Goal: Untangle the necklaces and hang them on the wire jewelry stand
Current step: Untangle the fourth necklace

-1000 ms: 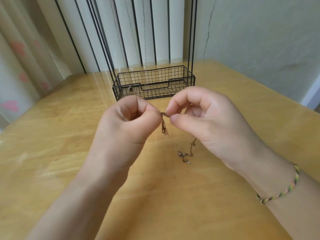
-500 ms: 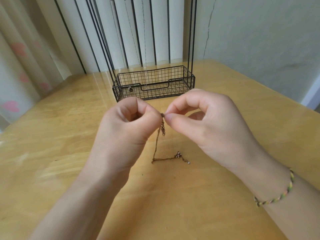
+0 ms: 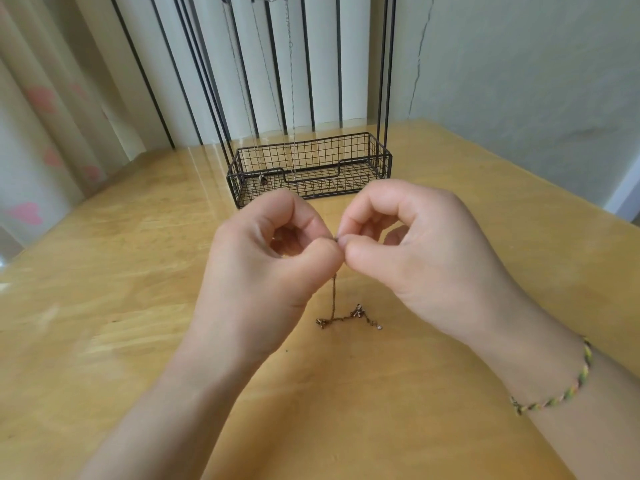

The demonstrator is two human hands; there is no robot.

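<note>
right wrist: braided bracelet (image 3: 568, 393), nearest the camera.
counter (image 3: 104, 306): the necklace (image 3: 334, 296) tail lies on it, with a small knot left.
left hand (image 3: 266, 271): pinches the necklace's top end.
right hand (image 3: 426, 265): pinches the same spot, fingertips meeting the left's.
change: the clump under the pinch a second ago is now one straight strand, so the tangle is likely mostly freed.
wire jewelry stand (image 3: 311, 168): beyond the hands, with thin chains (image 3: 291, 81) already hung.

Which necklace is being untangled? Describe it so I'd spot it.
On the wooden table, before the black wire stand, left hand and right hand pinch a thin chain. It dangles to a knotted clump, bronze-brown, unlike the pale chains hanging on the stand.
</note>
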